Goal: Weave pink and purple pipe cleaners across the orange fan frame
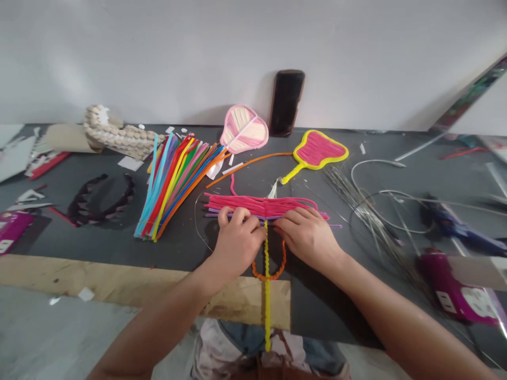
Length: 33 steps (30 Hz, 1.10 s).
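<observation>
Several pink pipe cleaners [253, 203] lie side by side across the table in front of me, with purple pipe cleaners [336, 226] along their near edge. My left hand [237, 237] grips the near edge of this bundle left of its middle, fingers curled over it. On the other side of the middle, my right hand [311, 235] pinches the same edge; its fingertips are partly hidden. Between the hands a yellow pipe cleaner stem [267, 301], twisted near the top, runs down toward my lap. An orange twisted loop [273, 277] hangs under the hands, crossing the stem.
Multicoloured pipe cleaners [168, 190] lie fanned out left. Behind are a pink-and-cream fan shape [245, 129], a yellow-edged pink one [320, 150] and a phone [287, 103] leaning on the wall. Loose wires [356, 203], a glue gun [463, 227] and a dark headband [101, 203] flank the work.
</observation>
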{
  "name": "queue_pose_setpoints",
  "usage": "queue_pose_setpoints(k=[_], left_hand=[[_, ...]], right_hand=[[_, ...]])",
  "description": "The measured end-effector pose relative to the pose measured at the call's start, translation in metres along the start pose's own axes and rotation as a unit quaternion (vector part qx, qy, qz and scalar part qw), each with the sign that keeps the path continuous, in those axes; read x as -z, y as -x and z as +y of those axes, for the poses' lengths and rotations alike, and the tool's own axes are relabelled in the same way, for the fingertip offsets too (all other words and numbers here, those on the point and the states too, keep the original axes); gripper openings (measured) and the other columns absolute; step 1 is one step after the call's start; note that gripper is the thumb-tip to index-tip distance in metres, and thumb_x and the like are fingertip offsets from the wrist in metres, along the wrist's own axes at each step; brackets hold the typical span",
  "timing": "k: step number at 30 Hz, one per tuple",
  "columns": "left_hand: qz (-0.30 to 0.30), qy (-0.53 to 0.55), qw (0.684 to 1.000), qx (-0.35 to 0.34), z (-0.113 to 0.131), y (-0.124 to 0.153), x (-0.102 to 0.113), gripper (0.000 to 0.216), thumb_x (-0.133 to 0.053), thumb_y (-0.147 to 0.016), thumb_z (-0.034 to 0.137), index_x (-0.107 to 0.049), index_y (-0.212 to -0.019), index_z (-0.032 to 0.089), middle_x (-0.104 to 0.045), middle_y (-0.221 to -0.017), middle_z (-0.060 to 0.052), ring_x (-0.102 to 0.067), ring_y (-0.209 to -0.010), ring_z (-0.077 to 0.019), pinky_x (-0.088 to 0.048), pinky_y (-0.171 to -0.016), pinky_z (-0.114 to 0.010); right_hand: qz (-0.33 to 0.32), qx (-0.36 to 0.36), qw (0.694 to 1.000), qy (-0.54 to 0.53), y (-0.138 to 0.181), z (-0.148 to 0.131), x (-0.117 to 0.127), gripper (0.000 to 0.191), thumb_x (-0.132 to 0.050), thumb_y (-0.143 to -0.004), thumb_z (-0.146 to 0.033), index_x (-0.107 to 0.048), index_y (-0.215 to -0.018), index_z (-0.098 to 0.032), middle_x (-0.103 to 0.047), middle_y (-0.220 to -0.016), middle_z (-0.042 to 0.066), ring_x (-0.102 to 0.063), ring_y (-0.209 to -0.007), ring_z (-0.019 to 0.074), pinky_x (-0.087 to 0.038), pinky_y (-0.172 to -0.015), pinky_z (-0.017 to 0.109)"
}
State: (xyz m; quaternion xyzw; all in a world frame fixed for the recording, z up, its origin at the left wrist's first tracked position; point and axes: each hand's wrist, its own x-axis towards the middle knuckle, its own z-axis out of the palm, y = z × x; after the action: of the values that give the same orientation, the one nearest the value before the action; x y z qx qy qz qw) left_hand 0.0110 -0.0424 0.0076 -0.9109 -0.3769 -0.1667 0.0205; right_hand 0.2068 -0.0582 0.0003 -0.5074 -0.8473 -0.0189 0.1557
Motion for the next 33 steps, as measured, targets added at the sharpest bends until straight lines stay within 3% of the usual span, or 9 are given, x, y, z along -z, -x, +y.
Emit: queue_pose_setpoints(k=[6, 15, 20, 30, 33], left_hand=[[-0.027, -0.004, 0.999, 0.016, 0.003, 0.003, 0.001, 0.012, -0.063, -0.09, 0.031, -0.071, -0.085, 0.024, -0.067, -0.075, -0.003, -0.048, -0.091, -0.0236, -0.026, -0.086, -0.047], [-0.033, 0.003, 0.999, 0.015, 0.004, 0.003, -0.002, 0.012, -0.063, -0.09, 0.032, -0.069, -0.084, 0.023, -0.067, -0.075, -0.001, -0.05, -0.091, -0.0232, -0.027, -0.086, -0.047], [-0.049, 0.023, 0.998, 0.026, 0.006, 0.003, -0.001, 0.022, -0.066, -0.087, 0.043, -0.07, -0.088, 0.021, -0.068, -0.08, -0.004, -0.05, -0.092, -0.0256, -0.027, -0.086, -0.049], [-0.057, 0.019, 0.998, 0.016, 0.007, 0.004, -0.004, 0.026, -0.065, -0.087, 0.045, -0.069, -0.09, 0.02, -0.07, -0.084, -0.005, -0.051, -0.094, -0.0271, -0.027, -0.088, -0.051], [-0.029, 0.019, 0.999, 0.03, -0.003, 0.002, 0.002, 0.017, -0.063, -0.09, 0.039, -0.07, -0.088, 0.024, -0.072, -0.084, -0.003, -0.052, -0.095, -0.0262, -0.027, -0.09, -0.052]], right_hand=[[-0.021, -0.029, 0.999, 0.031, -0.011, -0.002, -0.003, 0.022, -0.057, -0.092, -0.024, -0.068, -0.074, -0.019, -0.068, -0.075, 0.003, -0.056, -0.077, 0.0183, -0.028, -0.076, 0.034], [-0.014, -0.036, 0.998, 0.045, -0.014, -0.003, -0.008, 0.027, -0.053, -0.092, -0.024, -0.066, -0.07, -0.018, -0.067, -0.07, 0.002, -0.054, -0.072, 0.0172, -0.025, -0.076, 0.034], [-0.009, -0.036, 0.998, 0.044, -0.014, -0.004, -0.01, 0.028, -0.051, -0.092, -0.022, -0.066, -0.07, -0.018, -0.066, -0.069, 0.002, -0.053, -0.071, 0.017, -0.025, -0.076, 0.035], [-0.01, -0.037, 0.997, 0.064, -0.013, -0.002, -0.009, 0.027, -0.051, -0.094, -0.022, -0.066, -0.072, -0.018, -0.066, -0.072, 0.002, -0.052, -0.074, 0.0177, -0.024, -0.077, 0.035], [-0.014, -0.04, 0.997, 0.065, -0.013, -0.002, -0.008, 0.027, -0.05, -0.094, -0.022, -0.066, -0.073, -0.018, -0.066, -0.072, 0.003, -0.052, -0.074, 0.0178, -0.024, -0.078, 0.035]])
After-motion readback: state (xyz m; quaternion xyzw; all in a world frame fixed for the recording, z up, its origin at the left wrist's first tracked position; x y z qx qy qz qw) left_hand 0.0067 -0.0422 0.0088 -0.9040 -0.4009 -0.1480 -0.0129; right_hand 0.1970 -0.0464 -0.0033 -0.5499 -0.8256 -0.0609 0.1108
